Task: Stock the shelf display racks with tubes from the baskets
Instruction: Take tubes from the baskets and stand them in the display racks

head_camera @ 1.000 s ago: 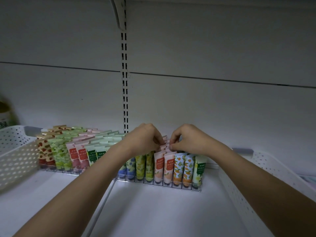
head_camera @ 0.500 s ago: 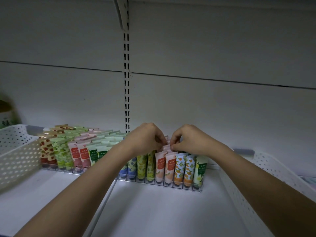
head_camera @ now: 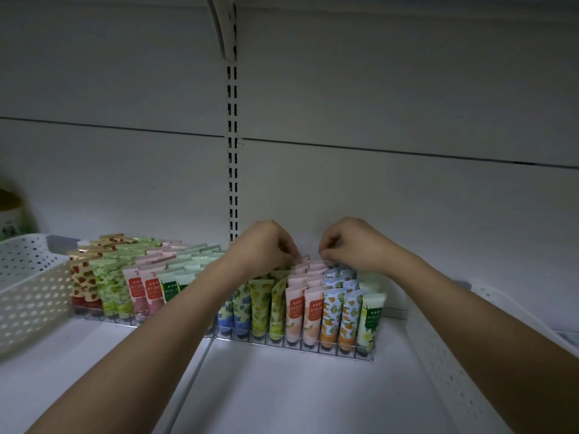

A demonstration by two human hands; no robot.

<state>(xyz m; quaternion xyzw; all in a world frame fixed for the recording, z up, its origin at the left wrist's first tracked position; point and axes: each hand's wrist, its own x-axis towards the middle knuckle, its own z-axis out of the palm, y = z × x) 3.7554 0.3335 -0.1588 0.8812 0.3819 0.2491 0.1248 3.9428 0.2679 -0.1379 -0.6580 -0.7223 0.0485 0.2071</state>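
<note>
Two clear display racks stand side by side on the white shelf, packed with upright tubes. The right rack (head_camera: pixel 313 347) holds blue, yellow-green, pink (head_camera: pixel 296 311), orange and white tubes; the left rack (head_camera: pixel 103 316) holds red-spotted, green and pink ones. My left hand (head_camera: pixel 263 245) and my right hand (head_camera: pixel 351 242) reach over the right rack, fingers curled down. Their fingertips pinch the top edges of the pink tubes at the back (head_camera: pixel 308 264). My left forearm hides part of the join between the racks.
A white perforated basket (head_camera: pixel 28 292) stands at the far left and another (head_camera: pixel 438 349) at the right; the contents of both are out of view. A bottle (head_camera: pixel 9 220) stands behind the left basket. A slotted upright (head_camera: pixel 232 158) runs up the back wall.
My two hands have drawn slightly apart at the back of the pink rows. The view has shifted a little; the racks and tubes stand as before.
</note>
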